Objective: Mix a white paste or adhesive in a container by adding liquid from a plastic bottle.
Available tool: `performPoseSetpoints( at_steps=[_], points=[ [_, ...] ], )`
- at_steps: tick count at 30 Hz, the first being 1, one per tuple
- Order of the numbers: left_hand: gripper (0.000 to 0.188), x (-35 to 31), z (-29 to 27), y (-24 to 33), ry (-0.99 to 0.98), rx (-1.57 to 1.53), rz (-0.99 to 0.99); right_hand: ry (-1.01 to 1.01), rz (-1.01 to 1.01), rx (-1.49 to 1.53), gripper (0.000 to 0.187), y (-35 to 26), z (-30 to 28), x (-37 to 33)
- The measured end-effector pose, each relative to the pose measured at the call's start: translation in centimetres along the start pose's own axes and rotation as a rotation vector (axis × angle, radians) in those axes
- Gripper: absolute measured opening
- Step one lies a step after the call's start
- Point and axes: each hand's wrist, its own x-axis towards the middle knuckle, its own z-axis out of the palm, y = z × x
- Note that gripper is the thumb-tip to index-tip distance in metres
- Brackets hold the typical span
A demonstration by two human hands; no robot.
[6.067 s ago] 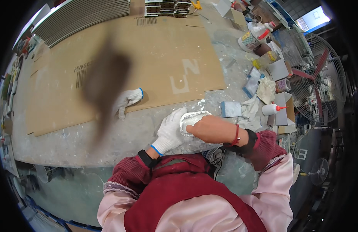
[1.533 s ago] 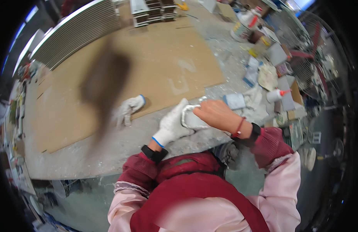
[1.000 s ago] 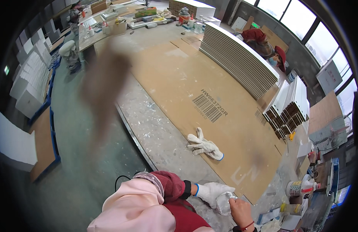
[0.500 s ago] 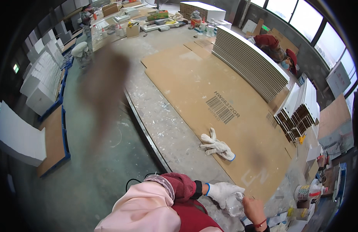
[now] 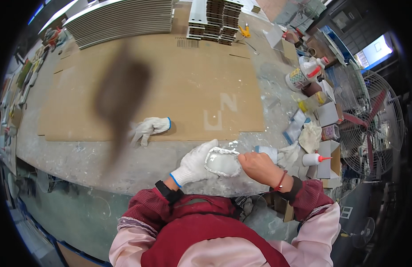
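Note:
My left hand (image 5: 191, 163), in a white knit glove with a blue cuff, grips a shallow container (image 5: 224, 163) from its left side. White paste is crusted all around the container's rim, and its inside looks pale and smooth. At the right rim is my bare right hand (image 5: 259, 168), its fingers closed in a pinch. Whatever those fingers hold is hidden. A loose white glove (image 5: 153, 127) lies across the near edge of a brown cardboard sheet (image 5: 183, 84), beyond my left hand.
Stacked white panels (image 5: 121, 22) and shorter white pieces (image 5: 212, 22) stand at the far side. On the right are a plastic jug (image 5: 299, 80), a white red-tipped bottle (image 5: 314, 159), rags (image 5: 310, 137), boxes and a large fan (image 5: 371, 122). A dark blur covers the left-centre.
My view has swung to the right, bringing the fan and the right-hand clutter into sight. Both hands remain at the container, whose paste-covered rim now shows from above.

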Motion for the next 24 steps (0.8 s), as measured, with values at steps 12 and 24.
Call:
performPoseSetpoints(
  at_steps=[12,24],
  points=[
    [0.089,-0.5,-0.7,0.0,0.012,0.0,0.045,-0.089,-0.073,0.045,0.006,0.6,0.1,1.5],
    [0.086,-0.1,-0.6,-0.1,0.004,-0.029,0.048,-0.042,-0.063,0.111,0.006,-0.1,2.3,2.9]
  ],
)
